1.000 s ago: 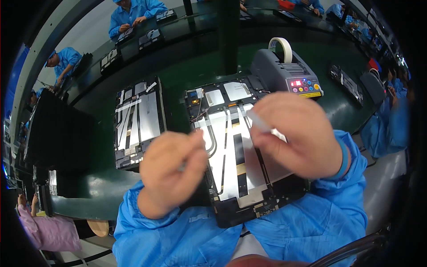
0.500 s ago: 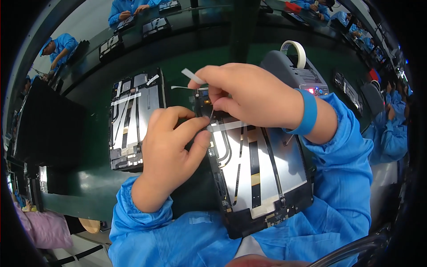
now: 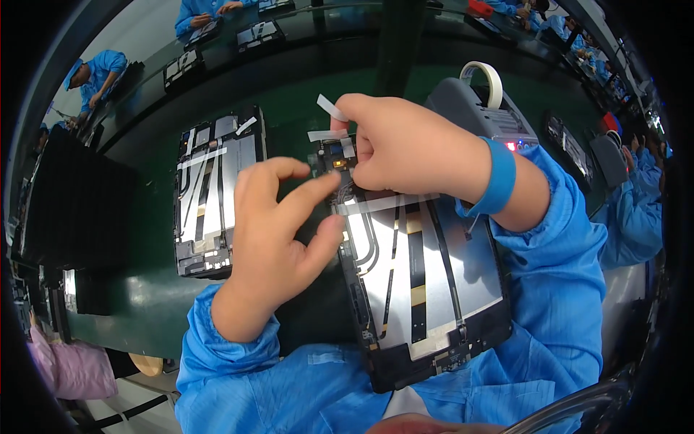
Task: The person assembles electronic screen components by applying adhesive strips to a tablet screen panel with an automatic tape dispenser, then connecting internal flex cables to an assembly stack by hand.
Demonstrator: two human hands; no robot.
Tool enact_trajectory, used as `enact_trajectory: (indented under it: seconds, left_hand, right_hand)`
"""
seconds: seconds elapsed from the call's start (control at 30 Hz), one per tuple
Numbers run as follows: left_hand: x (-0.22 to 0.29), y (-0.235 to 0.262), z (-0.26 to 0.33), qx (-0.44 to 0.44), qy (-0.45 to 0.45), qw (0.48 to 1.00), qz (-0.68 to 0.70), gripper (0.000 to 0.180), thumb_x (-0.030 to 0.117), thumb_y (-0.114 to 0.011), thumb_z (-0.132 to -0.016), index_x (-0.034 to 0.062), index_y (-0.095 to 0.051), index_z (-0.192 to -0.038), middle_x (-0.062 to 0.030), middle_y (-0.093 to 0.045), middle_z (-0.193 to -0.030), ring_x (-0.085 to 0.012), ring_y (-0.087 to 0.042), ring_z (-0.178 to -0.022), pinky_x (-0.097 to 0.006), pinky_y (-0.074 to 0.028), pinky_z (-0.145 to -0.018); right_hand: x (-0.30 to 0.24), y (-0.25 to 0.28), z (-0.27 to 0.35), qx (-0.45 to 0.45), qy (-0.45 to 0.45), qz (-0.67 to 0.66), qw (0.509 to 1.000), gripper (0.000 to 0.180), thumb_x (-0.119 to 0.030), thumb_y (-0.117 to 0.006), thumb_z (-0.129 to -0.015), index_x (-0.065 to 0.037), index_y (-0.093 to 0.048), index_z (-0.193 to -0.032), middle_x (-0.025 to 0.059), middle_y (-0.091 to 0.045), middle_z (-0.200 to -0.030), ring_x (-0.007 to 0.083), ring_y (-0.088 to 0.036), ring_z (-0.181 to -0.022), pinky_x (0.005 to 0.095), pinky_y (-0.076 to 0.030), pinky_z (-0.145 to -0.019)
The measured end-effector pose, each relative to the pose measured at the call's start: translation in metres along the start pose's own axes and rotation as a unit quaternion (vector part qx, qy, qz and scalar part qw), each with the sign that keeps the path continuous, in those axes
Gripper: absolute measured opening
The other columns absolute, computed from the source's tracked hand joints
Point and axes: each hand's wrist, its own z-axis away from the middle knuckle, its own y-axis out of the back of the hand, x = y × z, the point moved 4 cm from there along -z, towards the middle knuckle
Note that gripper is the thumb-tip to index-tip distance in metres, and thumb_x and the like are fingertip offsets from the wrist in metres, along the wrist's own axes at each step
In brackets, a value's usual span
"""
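An opened tablet-like device (image 3: 463, 275) lies in front of me, silver inside, with black edges, dark flat cables and a clear tape strip across its upper part. My left hand (image 3: 278, 231) is over its upper left edge, thumb and index finger apart, with nothing visible between them; the index finger is blurred. My right hand (image 3: 412, 148) bends over the upper end, its lower fingers curled in against the device; what they pinch is hidden. A white tape strip (image 3: 330, 107) sticks up from its index fingertip. Another tape strip (image 3: 327, 135) lies at the device's top edge.
A second opened device (image 3: 242, 166) lies to the left on the green table (image 3: 144, 304). A grey tape dispenser (image 3: 463, 108) with a tape roll stands behind my right hand. Dark stacked panels (image 3: 69, 202) rise at far left. Co-workers in blue sit around.
My left fingers have drawn apart at the device's edge. My right hand has moved slightly, and its tape strip now points more upright. A second strip now lies against the top edge.
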Motion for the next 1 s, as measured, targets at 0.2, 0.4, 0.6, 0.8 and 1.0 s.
enact_trajectory:
  seconds: [0.2,0.4,0.6,0.8,1.0]
  left_hand:
    - [-0.007,-0.007,0.002,-0.056,0.015,0.998,0.021,0.032,0.014,-0.066,-0.071,0.0096,-0.067,-0.103,-0.0191,-0.049,-0.115,-0.0379,-0.043,-0.108,-0.044,-0.035,-0.094]
    - [-0.008,-0.009,0.003,-0.057,0.021,0.997,0.045,0.027,0.012,-0.063,-0.074,0.0093,-0.067,-0.101,-0.0214,-0.045,-0.118,-0.0392,-0.041,-0.112,-0.046,-0.034,-0.097]
    - [-0.009,-0.009,0.004,-0.062,0.026,0.996,0.049,0.026,0.013,-0.062,-0.075,0.0076,-0.066,-0.100,-0.0219,-0.044,-0.119,-0.0398,-0.040,-0.112,-0.046,-0.033,-0.097]
    - [-0.009,-0.010,0.004,-0.064,0.026,0.997,0.045,0.024,0.013,-0.062,-0.075,0.0058,-0.065,-0.098,-0.0219,-0.044,-0.119,-0.0399,-0.040,-0.112,-0.046,-0.033,-0.097]
    - [-0.011,-0.012,0.005,-0.060,0.031,0.996,0.055,0.023,0.014,-0.063,-0.075,0.0056,-0.065,-0.097,-0.0217,-0.044,-0.119,-0.0393,-0.040,-0.112,-0.046,-0.033,-0.096]
  right_hand:
    - [-0.002,0.002,0.003,-0.002,-0.046,-0.010,0.999,0.037,-0.003,-0.065,-0.072,0.001,-0.052,-0.107,0.0068,-0.056,-0.064,0.0151,-0.059,-0.058,0.0266,-0.046,-0.052]
    - [0.007,0.026,0.003,0.016,0.194,-0.075,0.978,0.017,-0.010,-0.068,-0.080,-0.005,-0.062,-0.095,0.0072,-0.057,-0.075,0.0189,-0.057,-0.070,0.0304,-0.047,-0.063]
    - [-0.014,0.007,0.002,-0.015,0.308,0.141,0.941,0.012,-0.014,-0.072,-0.073,-0.007,-0.067,-0.081,0.0069,-0.060,-0.081,0.0256,-0.057,-0.090,0.0365,-0.047,-0.079]
    - [-0.006,0.011,0.004,0.126,0.215,0.174,0.953,0.018,-0.022,-0.075,-0.068,-0.008,-0.067,-0.076,0.0067,-0.060,-0.079,0.0264,-0.057,-0.089,0.0380,-0.044,-0.082]
    - [0.021,-0.002,0.007,0.018,0.103,-0.032,0.994,0.013,-0.017,-0.072,-0.079,-0.006,-0.071,-0.086,0.0041,-0.055,-0.079,0.0197,-0.052,-0.084,0.0326,-0.042,-0.074]
